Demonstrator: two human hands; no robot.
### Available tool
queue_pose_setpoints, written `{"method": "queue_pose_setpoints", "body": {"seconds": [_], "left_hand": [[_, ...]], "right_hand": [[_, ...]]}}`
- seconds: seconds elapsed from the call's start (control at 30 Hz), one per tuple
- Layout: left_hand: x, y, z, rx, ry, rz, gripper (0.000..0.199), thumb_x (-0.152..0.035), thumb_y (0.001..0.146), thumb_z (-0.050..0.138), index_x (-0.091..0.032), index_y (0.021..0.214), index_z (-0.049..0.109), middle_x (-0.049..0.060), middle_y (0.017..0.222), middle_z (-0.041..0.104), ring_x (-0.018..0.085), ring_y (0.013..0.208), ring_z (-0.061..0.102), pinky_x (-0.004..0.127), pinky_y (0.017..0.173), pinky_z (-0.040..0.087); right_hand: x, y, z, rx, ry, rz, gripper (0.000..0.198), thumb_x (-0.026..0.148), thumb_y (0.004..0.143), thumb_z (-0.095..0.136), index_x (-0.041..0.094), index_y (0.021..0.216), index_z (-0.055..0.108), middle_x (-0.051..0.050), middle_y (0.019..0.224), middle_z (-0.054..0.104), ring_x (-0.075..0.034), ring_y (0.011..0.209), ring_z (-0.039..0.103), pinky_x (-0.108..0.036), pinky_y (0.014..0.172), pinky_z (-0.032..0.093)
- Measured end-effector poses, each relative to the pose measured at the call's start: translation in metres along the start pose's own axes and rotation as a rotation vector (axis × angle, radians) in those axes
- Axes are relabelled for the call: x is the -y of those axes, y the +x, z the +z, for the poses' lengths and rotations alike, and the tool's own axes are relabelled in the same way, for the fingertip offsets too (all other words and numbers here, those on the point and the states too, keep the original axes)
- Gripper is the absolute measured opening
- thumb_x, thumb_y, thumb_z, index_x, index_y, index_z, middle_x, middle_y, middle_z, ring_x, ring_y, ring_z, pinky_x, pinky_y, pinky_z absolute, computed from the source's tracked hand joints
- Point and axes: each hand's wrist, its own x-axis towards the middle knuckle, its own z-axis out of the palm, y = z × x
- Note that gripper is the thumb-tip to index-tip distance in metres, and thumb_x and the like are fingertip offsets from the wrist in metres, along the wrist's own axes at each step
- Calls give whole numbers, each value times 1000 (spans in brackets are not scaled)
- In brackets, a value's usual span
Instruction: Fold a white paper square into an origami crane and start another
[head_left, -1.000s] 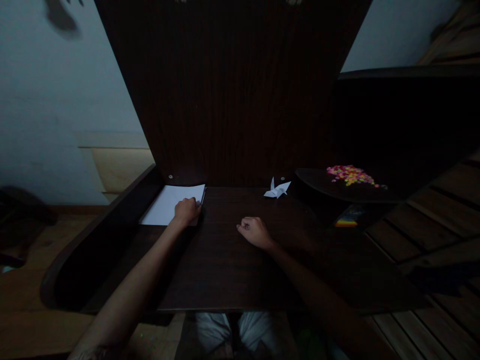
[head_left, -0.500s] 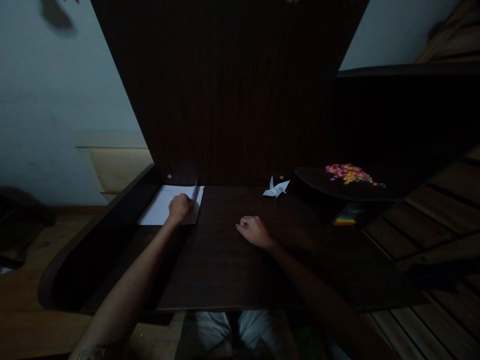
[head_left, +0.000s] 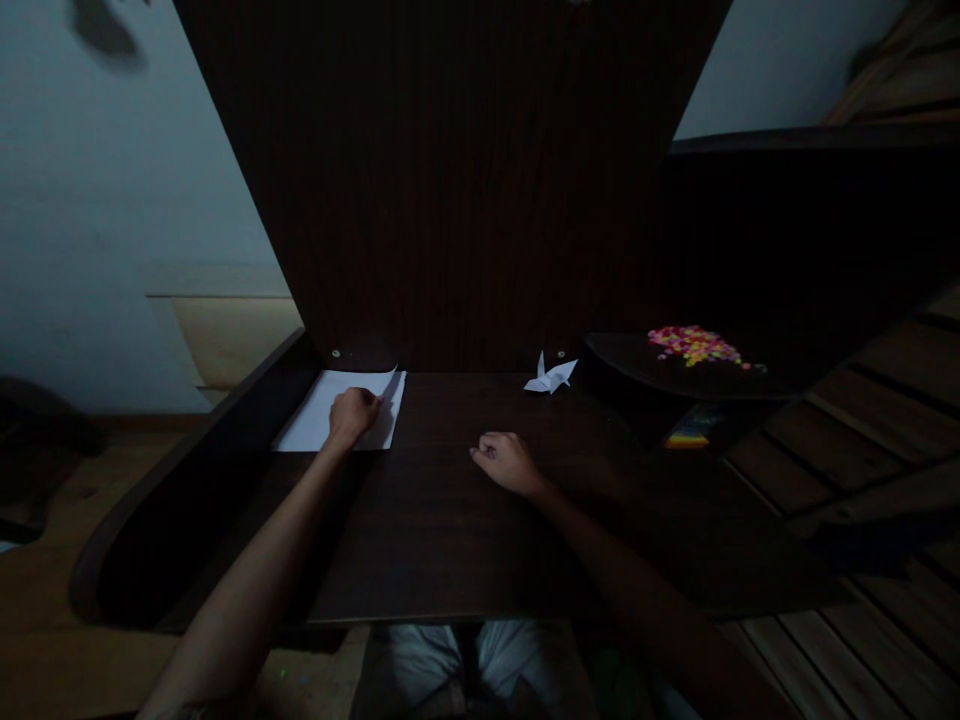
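Observation:
My left hand [head_left: 352,415] is over a stack of white paper [head_left: 307,420] at the left of the dark desk. Its fingers are pinched at the right side of the top sheet, whose edge lifts a little and casts a shadow. My right hand [head_left: 506,460] rests on the bare desktop in a loose fist, with nothing visible in it. Beyond it, near the back panel, stands a folded white paper crane [head_left: 551,375], apart from both hands.
A low raised shelf [head_left: 622,352] at the right bears a heap of small colourful pieces [head_left: 694,345]. Beneath it is an object with a rainbow-striped face [head_left: 688,440]. A tall dark panel [head_left: 465,200] closes the back, and a side board [head_left: 187,480] bounds the left.
My left hand has shifted slightly left over the paper, and the sheet's raised edge sits lower. My right hand and the crane stay put; the view has moved slightly.

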Motion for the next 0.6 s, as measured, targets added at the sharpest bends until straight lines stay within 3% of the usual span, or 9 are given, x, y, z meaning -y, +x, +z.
{"method": "queue_pose_setpoints", "body": {"seconds": [0.27, 0.37, 0.43, 0.53, 0.6], "left_hand": [[-12, -12, -17, -159, -31, 65, 37, -31, 94, 38, -11, 111, 65, 20, 108, 70, 31, 102, 65, 36, 82, 47], [-17, -19, -30, -242, -356, 261, 28, -35, 89, 48, -14, 93, 65, 12, 93, 71, 25, 88, 66, 31, 78, 47], [-19, -23, -41, -177, -676, 351, 30, -45, 85, 53, -16, 87, 62, 5, 77, 67, 19, 73, 63, 26, 65, 46], [-20, -29, -54, -61, -1085, 369, 35, -53, 78, 56, -19, 84, 54, -2, 61, 53, 12, 53, 49, 22, 50, 37], [-20, -29, -58, -48, -1229, 341, 34, -53, 76, 57, -21, 78, 49, -3, 60, 48, 11, 51, 44, 22, 48, 35]], "right_hand": [[-2, 0, -1, -11, 84, 22, 32, 24, 79, 61, 19, 52, 45, 4, 56, 48, -10, 54, 43, -24, 54, 28], [-3, 2, -1, -20, 223, 63, 35, 31, 81, 60, 19, 52, 45, 5, 53, 44, -10, 52, 41, -24, 53, 29], [-4, 4, -2, -29, 343, 105, 37, 38, 82, 59, 19, 52, 48, 5, 52, 44, -10, 52, 41, -23, 52, 32], [-5, 6, -3, -32, 594, 211, 36, 51, 79, 61, 19, 63, 56, 2, 59, 54, -12, 55, 48, -23, 49, 36], [-5, 7, -6, -31, 808, 283, 37, 57, 77, 62, 20, 80, 62, -3, 78, 63, -15, 63, 56, -23, 47, 40]]}}
